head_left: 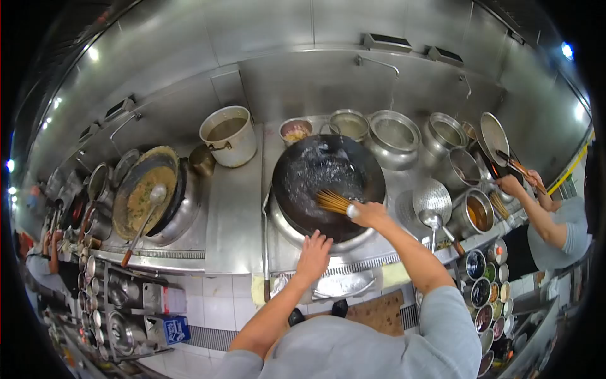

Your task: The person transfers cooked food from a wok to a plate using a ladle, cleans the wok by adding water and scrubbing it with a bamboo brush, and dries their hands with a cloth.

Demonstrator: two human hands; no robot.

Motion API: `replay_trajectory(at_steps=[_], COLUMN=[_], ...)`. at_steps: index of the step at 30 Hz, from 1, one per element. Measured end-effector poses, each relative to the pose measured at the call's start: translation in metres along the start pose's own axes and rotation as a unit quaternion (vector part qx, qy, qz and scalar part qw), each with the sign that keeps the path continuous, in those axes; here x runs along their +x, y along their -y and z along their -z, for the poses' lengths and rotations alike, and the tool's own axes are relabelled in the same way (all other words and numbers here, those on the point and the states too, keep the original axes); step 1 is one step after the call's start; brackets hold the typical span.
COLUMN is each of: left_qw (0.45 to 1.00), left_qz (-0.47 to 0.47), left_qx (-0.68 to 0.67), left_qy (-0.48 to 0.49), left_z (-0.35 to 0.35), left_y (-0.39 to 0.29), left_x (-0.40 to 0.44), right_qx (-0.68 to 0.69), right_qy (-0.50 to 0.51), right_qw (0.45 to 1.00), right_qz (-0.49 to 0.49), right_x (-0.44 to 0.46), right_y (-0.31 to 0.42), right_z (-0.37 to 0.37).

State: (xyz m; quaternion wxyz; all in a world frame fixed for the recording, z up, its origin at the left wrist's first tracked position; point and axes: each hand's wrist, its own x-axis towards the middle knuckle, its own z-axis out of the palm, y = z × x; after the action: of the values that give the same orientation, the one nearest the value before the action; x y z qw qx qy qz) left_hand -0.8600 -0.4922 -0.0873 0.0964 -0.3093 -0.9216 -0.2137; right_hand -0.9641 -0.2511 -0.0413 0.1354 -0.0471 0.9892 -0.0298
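Note:
A large black wok [291,165] sits tilted on the stove, with shiny water and foam inside it. My right hand [370,215] is wrapped round the handle of a bamboo wok brush [332,201], whose bristles rest against the wok's inner surface. At the wok's near edge is my left hand [314,254], fingers spread and holding nothing; whether the fingertips touch the rim I cannot tell. To the right lie a perforated skimmer [432,197] and a ladle [431,219].
Metal pots [394,134] line the back, beside a small bowl of chopped food [295,131]. A tall stockpot [228,139] stands back left. Farther left is a second wok [144,189] with a ladle. A co-worker's hands [512,184] are at the right, near seasoning containers [483,290].

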Motion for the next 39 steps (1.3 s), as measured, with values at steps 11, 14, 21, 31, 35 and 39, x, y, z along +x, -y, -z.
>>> replay_trajectory(at_steps=[11,14,21,31,35,39], left_qw=[0.997,0.994,0.993,0.997,0.991,0.994], left_qz=[0.010,0.001,0.004,-0.007,0.016,0.005], left_qx=[-0.067,-0.065,-0.083,-0.057,-0.131,-0.107], left_qy=[-0.046,-0.084,-0.087,-0.051,-0.002,0.020], left_z=[-0.020,-0.012,-0.011,-0.021,-0.013,-0.007], left_y=[0.003,-0.007,-0.014,-0.005,-0.003,-0.004], left_x=[0.020,0.028,0.023,0.026,0.012,-0.001], right_qx=[0.129,0.362,0.391,0.051,-0.045,0.094], right_qy=[-0.080,0.113,0.060,0.058,0.064,-0.029], right_qw=[0.988,0.925,0.918,0.997,0.997,0.990], right_qz=[-0.018,-0.023,-0.028,0.001,-0.022,-0.101], right_x=[0.081,0.036,0.083,0.033,0.042,0.098], right_y=[0.085,0.102,0.107,0.038,-0.014,0.009], right_z=[-0.022,0.043,0.018,0.024,0.046,0.023])
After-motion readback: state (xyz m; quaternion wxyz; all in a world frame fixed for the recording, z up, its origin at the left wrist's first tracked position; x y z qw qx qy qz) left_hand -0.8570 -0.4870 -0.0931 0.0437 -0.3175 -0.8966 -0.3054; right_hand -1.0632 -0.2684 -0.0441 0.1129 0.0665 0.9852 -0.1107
